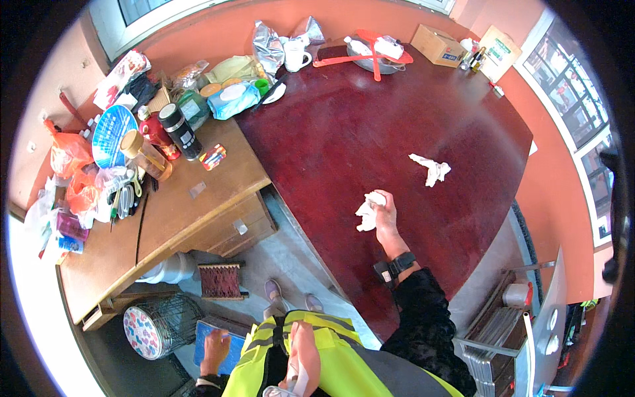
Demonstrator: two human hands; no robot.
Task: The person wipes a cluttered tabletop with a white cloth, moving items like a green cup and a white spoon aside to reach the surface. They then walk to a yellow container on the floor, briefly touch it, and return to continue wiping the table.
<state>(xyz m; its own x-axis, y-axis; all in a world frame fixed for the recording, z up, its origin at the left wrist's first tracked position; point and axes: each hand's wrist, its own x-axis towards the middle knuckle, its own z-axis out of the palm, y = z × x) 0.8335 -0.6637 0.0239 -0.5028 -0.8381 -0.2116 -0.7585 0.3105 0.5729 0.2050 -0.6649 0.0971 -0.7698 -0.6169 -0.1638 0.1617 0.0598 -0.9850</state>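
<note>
My right hand (386, 213) is closed around a crumpled white tissue (366, 216) above the dark red tabletop (327, 144); part of the tissue hangs out on its left side. Farther back and to the right, another crumpled white tissue (430, 170) lies on the red surface, apart from the hand. My left hand (216, 347) hangs low beside the yellow vest, over a blue flat thing near the floor. I see nothing held in it, and its fingers are partly blurred.
At left, a wooden desk (198, 218) carries a black thermos (179, 131), a tea bottle (147, 155), a blue basket (114, 136) and plastic bags. Along the red table's back edge stand a white mug (296, 55), a metal basin (369, 62) and a cardboard box (437, 45). A wire bin (163, 325) stands below the desk.
</note>
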